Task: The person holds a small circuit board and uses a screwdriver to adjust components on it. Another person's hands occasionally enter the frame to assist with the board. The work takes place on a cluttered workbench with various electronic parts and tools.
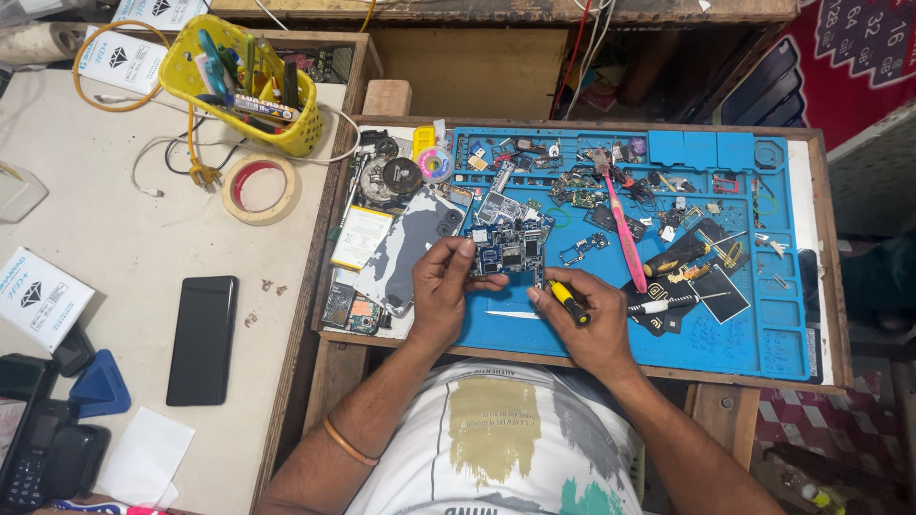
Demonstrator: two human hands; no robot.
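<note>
A: Position of the work item?

B: The circuit board (509, 250) lies on the blue repair mat (763, 343), at the near-left part of the mat, directly ahead of the person. Its long axis runs roughly left to right.

A: Left side first. What surrounds it?

B: On the pale worktop (143, 238) at far left: a black phone (202, 339) lying flat, a roll of tape (260, 189), and a yellow basket (240, 84) of tools behind it. Just left of the mat: a grey phone back cover (412, 250) and a flat battery (361, 236).

A: State of the left hand?

B: The left hand (441, 286) has its fingers (465, 250) clamped on the left edge of the circuit board, thumb below, fingertips above. It is the hand in contact with the board.

A: And the right hand?

B: The right hand (584, 319) has its fingers closed around a small screwdriver (568, 301) with a yellow-and-black handle. The tip points up and left toward the lower right corner of the board; whether it touches cannot be told. The board lies up and left of this hand.

A: Obstructions to the right?

B: A pink-handled brush (625, 238) lies lengthwise just right of the board, beside loose small parts and a black-and-yellow tool (682, 253). None sits between the screwdriver tip and the board.
</note>
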